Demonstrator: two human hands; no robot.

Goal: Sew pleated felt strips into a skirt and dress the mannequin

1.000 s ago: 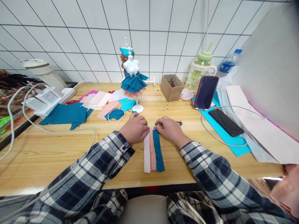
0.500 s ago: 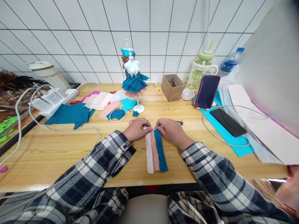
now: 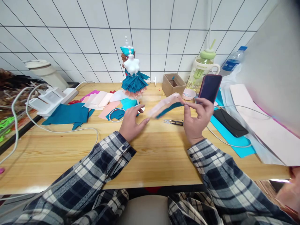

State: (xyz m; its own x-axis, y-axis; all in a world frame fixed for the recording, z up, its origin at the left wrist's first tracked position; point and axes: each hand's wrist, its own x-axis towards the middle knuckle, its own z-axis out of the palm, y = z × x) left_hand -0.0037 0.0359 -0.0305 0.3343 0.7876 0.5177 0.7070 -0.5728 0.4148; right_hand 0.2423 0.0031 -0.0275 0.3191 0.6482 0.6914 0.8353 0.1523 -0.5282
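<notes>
Pinched at one end by my right hand [image 3: 198, 117], a layered paper strip [image 3: 167, 106] in white, pink and teal stretches leftward above the table, slightly blurred. Its free end is close to my left hand [image 3: 133, 122], which is open with thumb and fingers apart and nothing between them. Thread snips [image 3: 173, 122] lie on the wood beneath the strip. Behind my left hand stands a small white dress form [image 3: 131, 66] wearing a teal pleated skirt [image 3: 135, 82] with a pink lower layer.
Teal, pink and white paper pieces [image 3: 67, 114], a white ring [image 3: 117, 115] and a power strip [image 3: 50, 101] lie left. A cardboard box [image 3: 173, 86], pink bowl [image 3: 188, 93], propped phone [image 3: 210, 87], jug [image 3: 202, 70] and black phone [image 3: 230, 122] stand or lie right. Cables cross both sides.
The strip has left the table, lifted up and swung sideways by my right hand, which moved right and upward. My left hand has let go and opened. The snips are now uncovered.
</notes>
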